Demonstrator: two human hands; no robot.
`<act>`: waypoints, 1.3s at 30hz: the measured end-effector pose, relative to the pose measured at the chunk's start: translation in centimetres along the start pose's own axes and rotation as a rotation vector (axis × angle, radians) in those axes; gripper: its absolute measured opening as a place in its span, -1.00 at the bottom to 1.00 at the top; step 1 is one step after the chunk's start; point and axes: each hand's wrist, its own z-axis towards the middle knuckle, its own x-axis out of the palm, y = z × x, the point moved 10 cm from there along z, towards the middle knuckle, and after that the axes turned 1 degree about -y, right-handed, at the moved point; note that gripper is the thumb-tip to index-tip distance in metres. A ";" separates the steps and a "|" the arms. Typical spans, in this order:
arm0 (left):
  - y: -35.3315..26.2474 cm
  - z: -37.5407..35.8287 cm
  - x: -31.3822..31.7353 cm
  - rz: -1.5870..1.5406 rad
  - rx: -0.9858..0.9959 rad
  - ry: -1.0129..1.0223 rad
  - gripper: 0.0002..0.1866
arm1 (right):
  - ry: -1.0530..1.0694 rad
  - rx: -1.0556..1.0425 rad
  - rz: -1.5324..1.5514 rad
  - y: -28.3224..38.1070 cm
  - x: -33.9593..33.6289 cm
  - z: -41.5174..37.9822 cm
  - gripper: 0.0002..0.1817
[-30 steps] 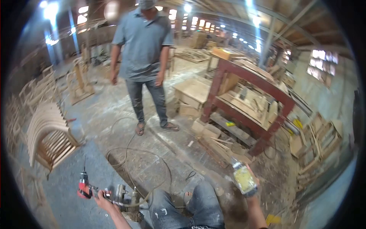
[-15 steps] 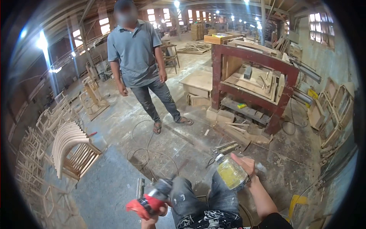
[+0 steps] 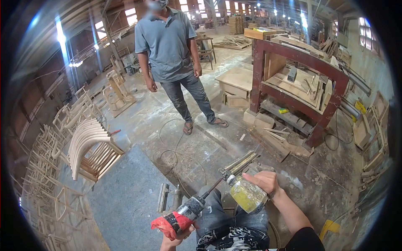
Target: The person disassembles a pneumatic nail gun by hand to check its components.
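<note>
My left hand is wrapped round a tool with a red covering at its rear, black tape and a long thin shaft. The shaft points up and right, with its tip close to the bottle's cap. My right hand holds a clear bottle with a yellow label or contents; which one I cannot tell. The bottle is tilted, its white cap toward the tool's tip. Behind them on the floor lies a long metal clamp-like piece. Another metal piece lies left of the tool.
A person in a grey shirt stands ahead, facing me. A dark red frame holding wood pieces stands at the right. Stacked curved chair parts are at the left, beside a grey-blue mat. A hose loops over the floor.
The tool in my left hand has swung up and right, its shaft now near the bottle. My right hand and the bottle have shifted slightly left. The camera view has tilted down and left.
</note>
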 end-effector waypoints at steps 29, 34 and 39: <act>-1.5 -0.1 -0.1 0.049 0.078 0.004 -0.66 | 0.168 -0.171 -0.104 1.0 1.0 1.9 -0.30; 3.1 -1.4 -2.3 -0.173 -0.039 0.013 -0.42 | 0.254 -0.291 -0.097 2.1 2.9 3.3 -0.34; 5.0 -3.3 -4.4 -0.287 -0.009 -0.110 -0.23 | 0.273 -0.347 -0.032 3.4 7.5 3.9 -0.25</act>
